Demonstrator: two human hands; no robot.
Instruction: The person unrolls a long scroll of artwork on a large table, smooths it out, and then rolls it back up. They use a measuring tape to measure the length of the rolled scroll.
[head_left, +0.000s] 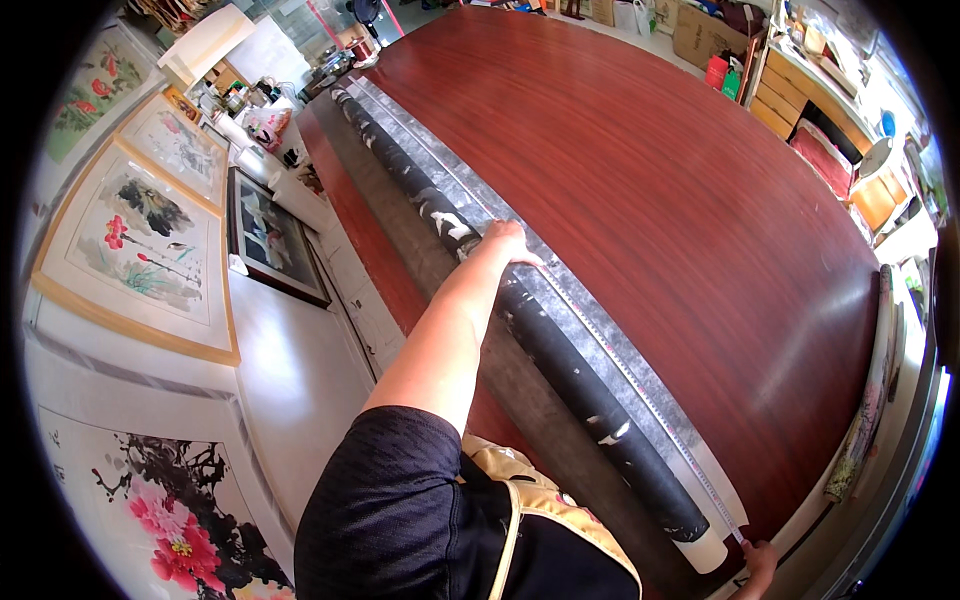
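A long roll of black sheet material with white blotches lies slantwise on the dark red table, its pale core end showing near me. From under it a mottled grey strip of the sheet lies flat. A thin measuring tape stretches along that strip. My left hand lies over the middle of the roll and strip, thumb stretched out toward the tape; its other fingers are partly hidden. At the near right corner, my right hand is closed on the tape's near end.
The reddish-brown table spreads out to the right. Framed flower paintings stand along the left, with white paper rolls beside them. A wooden drawer cabinet stands far right, and a rolled painting lies along the right edge.
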